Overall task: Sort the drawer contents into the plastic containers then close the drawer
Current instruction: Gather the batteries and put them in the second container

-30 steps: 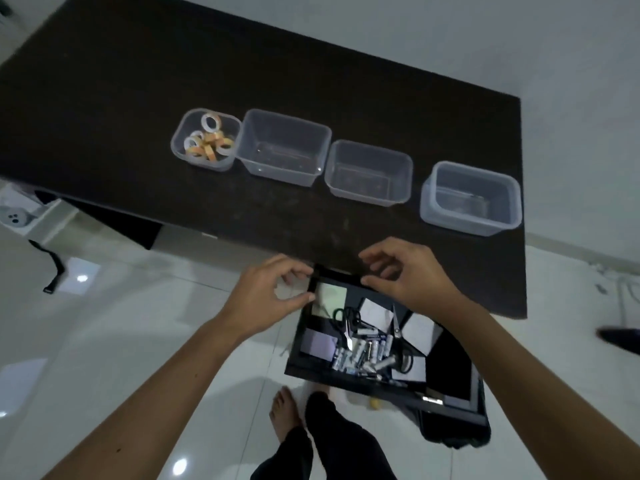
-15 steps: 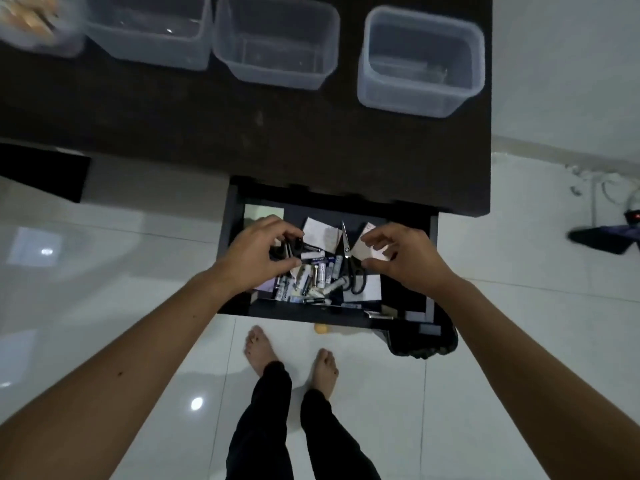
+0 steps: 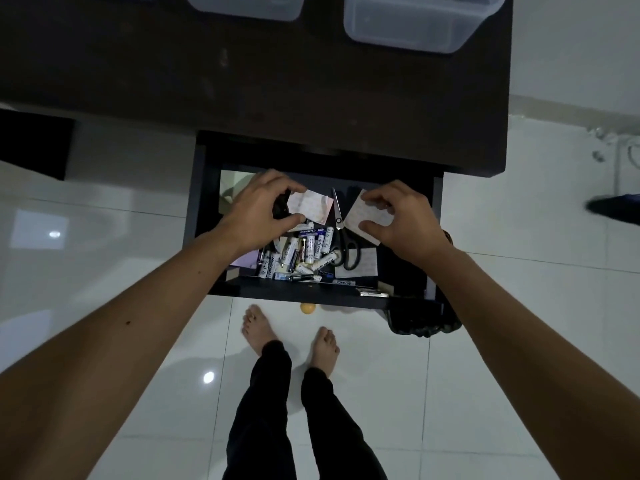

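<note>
While the person's bare feet (image 3: 258, 329) stand on the white tile nearest the camera, the open drawer (image 3: 204, 216) juts toward them from under the dark table (image 3: 242, 81). A heap of batteries (image 3: 304, 252) lies along its near side, most labels too small to read. Black-handled scissors (image 3: 344, 242) lie just right of them, blades pointing far. The left hand (image 3: 258, 211) has its fingers curled round the left edge of a pale paper packet (image 3: 311, 209), hiding something dark beneath. The right hand (image 3: 403, 216) pinches a second pale packet (image 3: 363, 216) between thumb and fingers. At the far edge, two clear plastic containers (image 3: 408, 29) are cut off by the frame.
</note>
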The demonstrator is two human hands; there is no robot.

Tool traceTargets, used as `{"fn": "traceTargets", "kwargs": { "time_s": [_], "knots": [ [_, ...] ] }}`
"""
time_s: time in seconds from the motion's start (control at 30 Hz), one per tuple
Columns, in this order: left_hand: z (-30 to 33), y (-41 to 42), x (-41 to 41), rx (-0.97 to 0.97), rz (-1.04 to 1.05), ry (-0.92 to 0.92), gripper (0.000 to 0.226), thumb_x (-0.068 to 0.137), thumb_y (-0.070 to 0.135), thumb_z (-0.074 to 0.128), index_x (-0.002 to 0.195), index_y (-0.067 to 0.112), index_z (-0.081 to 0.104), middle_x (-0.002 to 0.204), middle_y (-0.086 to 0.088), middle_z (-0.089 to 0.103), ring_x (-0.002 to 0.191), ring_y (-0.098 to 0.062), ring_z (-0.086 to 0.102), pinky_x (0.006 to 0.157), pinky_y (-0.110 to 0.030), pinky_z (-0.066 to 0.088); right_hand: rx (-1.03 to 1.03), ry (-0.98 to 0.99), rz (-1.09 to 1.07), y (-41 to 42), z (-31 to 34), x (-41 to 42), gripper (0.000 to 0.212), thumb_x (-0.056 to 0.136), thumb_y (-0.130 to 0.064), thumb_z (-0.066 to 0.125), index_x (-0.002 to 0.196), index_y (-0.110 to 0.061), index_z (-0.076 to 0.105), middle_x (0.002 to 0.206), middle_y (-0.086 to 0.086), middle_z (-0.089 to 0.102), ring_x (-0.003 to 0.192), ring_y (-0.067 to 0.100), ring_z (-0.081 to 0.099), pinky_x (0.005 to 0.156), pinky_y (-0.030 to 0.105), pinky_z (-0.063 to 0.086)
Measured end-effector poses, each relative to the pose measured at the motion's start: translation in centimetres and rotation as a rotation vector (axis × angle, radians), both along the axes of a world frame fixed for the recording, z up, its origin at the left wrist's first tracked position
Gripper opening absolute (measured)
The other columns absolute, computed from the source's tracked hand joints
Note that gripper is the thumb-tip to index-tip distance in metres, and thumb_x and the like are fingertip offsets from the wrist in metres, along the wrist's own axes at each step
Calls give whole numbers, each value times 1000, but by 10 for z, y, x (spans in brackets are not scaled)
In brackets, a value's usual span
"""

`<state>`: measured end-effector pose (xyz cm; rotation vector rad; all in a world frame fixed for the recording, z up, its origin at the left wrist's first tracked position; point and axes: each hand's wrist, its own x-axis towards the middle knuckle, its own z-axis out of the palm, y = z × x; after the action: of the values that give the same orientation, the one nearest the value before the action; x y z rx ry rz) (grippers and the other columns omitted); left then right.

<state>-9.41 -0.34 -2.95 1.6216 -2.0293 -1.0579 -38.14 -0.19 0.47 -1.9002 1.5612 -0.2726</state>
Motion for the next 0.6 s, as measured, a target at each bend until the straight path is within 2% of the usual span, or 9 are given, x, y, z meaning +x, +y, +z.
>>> {"fn": "traceTargets", "kwargs": {
  "time_s": [0.17,0.23,0.33,0.43,0.5,0.6],
  "knots": [
    [-5,11,5,8,-23,-1,43,85,28,85,126,23,70,123,4,59,122,-19,52,102,-41,50,106,-24,151,11,-4,6,41,78,-26,90,115,-17,74,106,-4,69,92,10,65,87,32,58],
    [-6,13,6,-7,-41,-5,43,84,26,86,124,23,71,122,3,59,121,-19,51,104,-35,45,137,-20,212,17,-7,13,42,78,-28,91,115,-18,75,106,-3,70,93,12,66,87,35,58],
    [-2,14,9,-48,-119,-31,45,83,28,88,125,21,72,121,1,60,118,-16,49,100,-21,33,122,-2,301,21,-11,24,41,78,-30,90,115,-21,75,109,-4,70,100,16,63,88,34,54],
    [3,15,15,-77,-236,-91,46,81,35,88,123,24,73,116,5,59,113,-11,44,96,-28,39,102,34,376,20,-17,35,36,78,-31,89,111,-25,78,108,-5,69,101,20,56,87,33,48],
    [4,17,19,-80,-277,-125,47,80,37,88,123,26,74,115,6,60,113,-11,44,94,-28,37,106,54,415,18,-20,39,29,78,-30,88,105,-26,80,104,-5,68,100,20,54,88,34,47],
    [3,18,24,-55,-322,-152,48,80,37,88,125,28,73,116,6,60,112,-11,45,97,-34,42,94,96,464,16,-24,41,28,79,-29,88,105,-26,80,102,-5,67,100,18,50,86,30,42]
  ]
}}
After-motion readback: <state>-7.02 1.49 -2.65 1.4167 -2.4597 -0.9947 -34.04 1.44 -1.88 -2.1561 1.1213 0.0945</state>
